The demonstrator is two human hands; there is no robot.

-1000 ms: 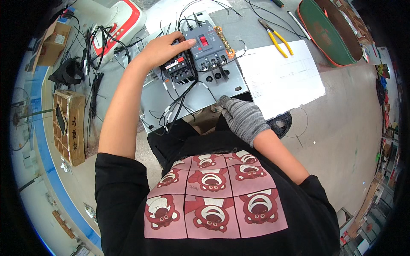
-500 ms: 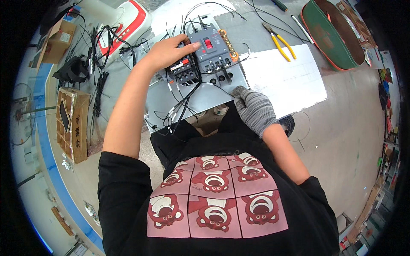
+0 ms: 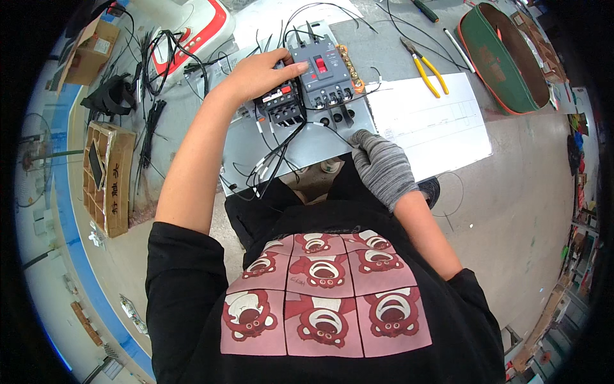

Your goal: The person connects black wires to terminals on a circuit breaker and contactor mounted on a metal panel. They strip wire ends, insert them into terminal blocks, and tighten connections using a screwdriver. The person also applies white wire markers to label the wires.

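The left hand (image 3: 259, 75), bare, rests on top of a black switch block (image 3: 281, 105) that is mounted on a grey metal plate (image 3: 246, 144) lying on the desk (image 3: 511, 192). Its fingers (image 3: 291, 66) are curled loosely over the block's far edge, with the tips touching the left side of the grey breaker (image 3: 322, 72) just to the right; they press rather than grip, and nothing is enclosed in them. The right hand (image 3: 380, 163) wears a grey knitted glove and sits at the near right corner of the plate, its fingers bent and closed together; whether they pinch one of the thin wires there cannot be told. Black and white wires (image 3: 275, 160) run from the block down the plate toward the person's lap.

Right of the plate lies a large white sheet of paper (image 3: 435, 121), and beyond it, farther off, yellow-handled pliers (image 3: 425, 69). A green oval case (image 3: 505, 61) lies at the far right. To the far left stands a red and white device (image 3: 192, 25), with black cable ties (image 3: 150, 128) nearer and a cardboard box (image 3: 109, 173) at the left edge.
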